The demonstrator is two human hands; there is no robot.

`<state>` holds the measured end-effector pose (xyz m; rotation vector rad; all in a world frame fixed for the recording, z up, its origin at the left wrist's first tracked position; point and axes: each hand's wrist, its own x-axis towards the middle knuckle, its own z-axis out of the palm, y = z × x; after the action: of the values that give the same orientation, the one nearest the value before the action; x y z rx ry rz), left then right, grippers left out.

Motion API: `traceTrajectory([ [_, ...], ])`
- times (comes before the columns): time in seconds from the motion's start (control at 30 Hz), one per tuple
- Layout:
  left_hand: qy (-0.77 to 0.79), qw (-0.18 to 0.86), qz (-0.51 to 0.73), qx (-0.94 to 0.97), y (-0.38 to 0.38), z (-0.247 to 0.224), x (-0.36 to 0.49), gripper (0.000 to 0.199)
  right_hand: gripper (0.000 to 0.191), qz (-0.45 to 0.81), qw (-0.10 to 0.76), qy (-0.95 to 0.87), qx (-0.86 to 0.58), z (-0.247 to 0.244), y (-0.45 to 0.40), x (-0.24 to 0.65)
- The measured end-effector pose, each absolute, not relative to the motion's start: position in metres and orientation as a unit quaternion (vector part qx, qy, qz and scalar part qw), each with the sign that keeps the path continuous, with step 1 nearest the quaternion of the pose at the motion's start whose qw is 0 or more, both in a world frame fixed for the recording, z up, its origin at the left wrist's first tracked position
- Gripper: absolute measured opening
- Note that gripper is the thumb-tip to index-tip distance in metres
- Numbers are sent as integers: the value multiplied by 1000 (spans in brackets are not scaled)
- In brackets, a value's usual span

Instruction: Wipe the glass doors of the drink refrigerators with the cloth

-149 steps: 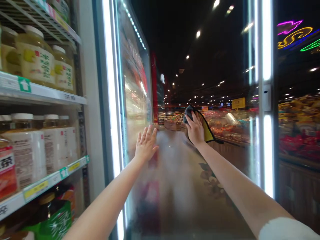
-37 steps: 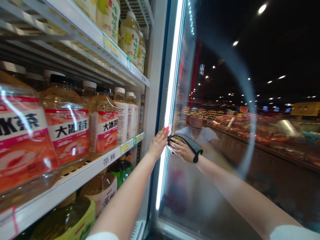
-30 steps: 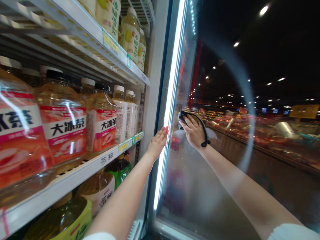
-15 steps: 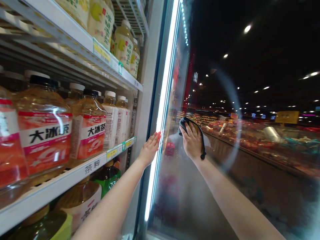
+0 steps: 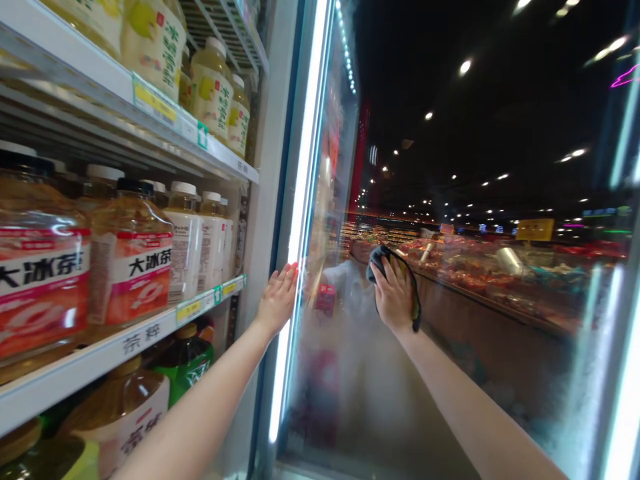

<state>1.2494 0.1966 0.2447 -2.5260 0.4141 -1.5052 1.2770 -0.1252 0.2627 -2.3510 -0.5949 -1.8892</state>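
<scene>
My right hand [image 5: 394, 297] presses a dark cloth with a yellowish side [image 5: 379, 259] against the glass door [image 5: 370, 407], fingers spread over it. The cloth's black edging hangs down beside the wrist. My left hand [image 5: 277, 300] is stretched out flat and holds nothing. Its fingertips reach the bright light strip [image 5: 281, 373] on the frame beside the glass, where they glow red; whether they press on it I cannot tell. A hazy reflection of a person shows in the pane behind the cloth.
On the left, a shelf [image 5: 90, 363] holds large bottles with red and white labels [image 5: 143, 260]. Pale yellow bottles [image 5: 213, 87] stand on the shelf above, and more bottles [image 5: 185, 357] below. Through the glass, a store display [image 5: 470, 267] stretches back under ceiling lights.
The camera view has turned to the right. My right hand and the cloth have slid right over the glass, farther from the light strip. My left hand stays by the strip.
</scene>
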Motion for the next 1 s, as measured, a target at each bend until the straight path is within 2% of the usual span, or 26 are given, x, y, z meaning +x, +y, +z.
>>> traceTrajectory([
  [0.1, 131, 59, -510, -848, 171, 248, 1248, 68, 54, -585, -2, -241, -775, 220, -138, 1270],
  [0.2, 172, 47, -505, -845, 133, 254, 1251, 72, 57, -530, -33, -324, -783, 231, -136, 1271],
  [0.37, 223, 23, -482, -847, 79, 264, 1258, 80, 55, -582, 49, -222, -781, 292, -172, 1278],
  [0.5, 234, 4, -466, -853, 56, 261, 1261, 87, 55, -621, 87, -116, -770, 257, -205, 1268],
  [0.6, 252, 2, -454, -855, 37, 256, 1264, 88, 53, -588, 35, -133, -797, 230, -200, 1260],
  [0.7, 259, -11, -452, -854, 14, 252, 1267, 89, 55, -550, -2, -186, -814, 249, -200, 1261],
  [0.83, 244, -29, -471, -847, -3, 247, 1271, 87, 53, -608, 69, -118, -782, 283, -240, 1269],
  [0.93, 247, -29, -477, -843, -2, 245, 1272, 85, 53, -641, 130, -33, -756, 260, -264, 1267],
  [1.0, 252, -28, -485, -837, 0, 244, 1272, 86, 53, -630, 119, -26, -767, 236, -262, 1262],
])
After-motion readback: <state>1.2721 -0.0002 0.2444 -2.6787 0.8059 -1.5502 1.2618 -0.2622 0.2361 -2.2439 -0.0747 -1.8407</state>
